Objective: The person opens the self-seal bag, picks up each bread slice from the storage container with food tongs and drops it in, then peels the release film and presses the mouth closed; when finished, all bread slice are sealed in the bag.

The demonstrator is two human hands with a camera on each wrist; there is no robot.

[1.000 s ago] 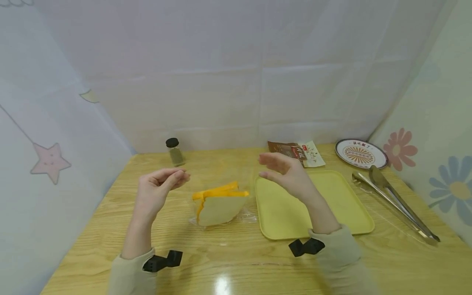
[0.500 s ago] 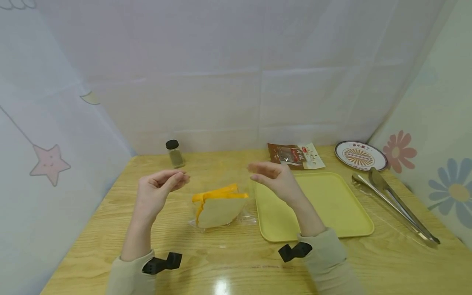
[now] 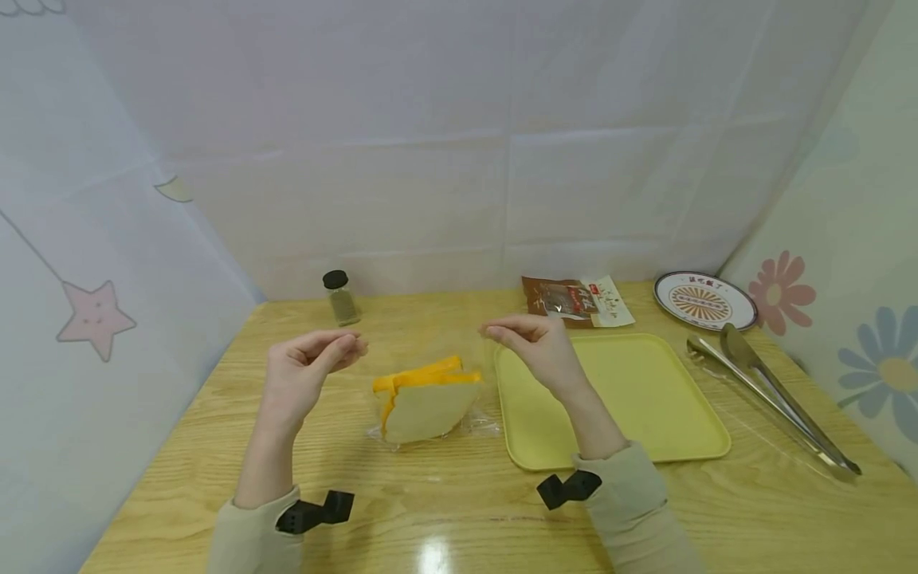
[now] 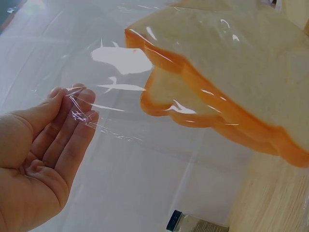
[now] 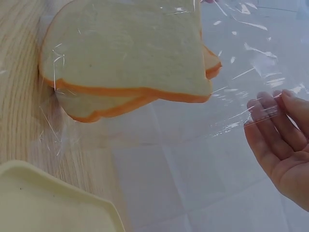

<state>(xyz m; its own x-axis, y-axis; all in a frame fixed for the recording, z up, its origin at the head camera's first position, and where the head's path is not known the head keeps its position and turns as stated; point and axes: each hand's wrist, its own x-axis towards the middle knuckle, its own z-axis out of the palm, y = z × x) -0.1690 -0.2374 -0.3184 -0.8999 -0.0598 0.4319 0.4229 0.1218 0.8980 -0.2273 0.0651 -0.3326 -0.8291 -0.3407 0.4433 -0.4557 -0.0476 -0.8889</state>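
Several bread slices (image 3: 430, 410) with orange crusts stand inside a clear plastic bag (image 5: 241, 72) at the middle of the table. My left hand (image 3: 297, 379) pinches one upper corner of the bag between thumb and fingers, as the left wrist view shows. On the other side, my right hand (image 3: 545, 355) pinches the opposite edge, with film lying over its fingertips in the right wrist view. Both hands are raised above the slices, and the film is spread between them. The slices lean over one another inside the bag.
A yellow tray (image 3: 617, 399) lies to the right, under my right forearm. Beyond it are a brown and white food packet (image 3: 577, 303) and a patterned plate (image 3: 705, 301). Metal tongs (image 3: 774, 399) lie at the far right. A black-capped jar (image 3: 341, 301) stands back left.
My right hand has moved left from over the tray, and its fingers have come together on the bag's edge. The left hand has stayed in place.
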